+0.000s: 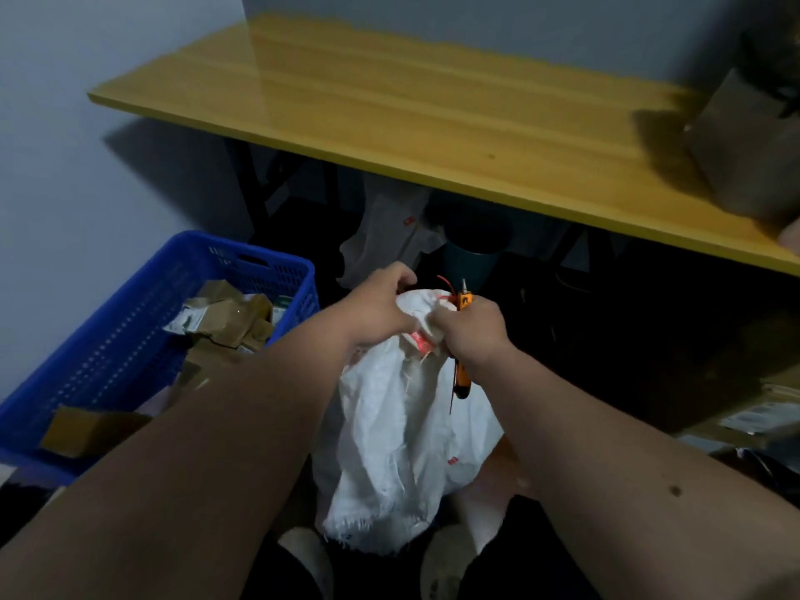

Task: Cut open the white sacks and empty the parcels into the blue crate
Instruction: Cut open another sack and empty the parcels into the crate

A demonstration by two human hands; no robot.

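Note:
A white woven sack [398,443] stands upright on the floor between my feet. My left hand [376,309] grips its bunched neck from the left. My right hand [474,335] is closed on an orange utility knife [461,374], its tip pointing up beside the red tie [446,285] at the sack's neck. The blue crate [112,352] sits on the floor to the left, holding several brown parcels [225,318].
A yellow wooden table [433,119] spans the view ahead, with a brown box [744,149] at its right end. Another white sack [389,227] and a dark bin [472,249] sit under it. More parcels [753,417] lie at the right.

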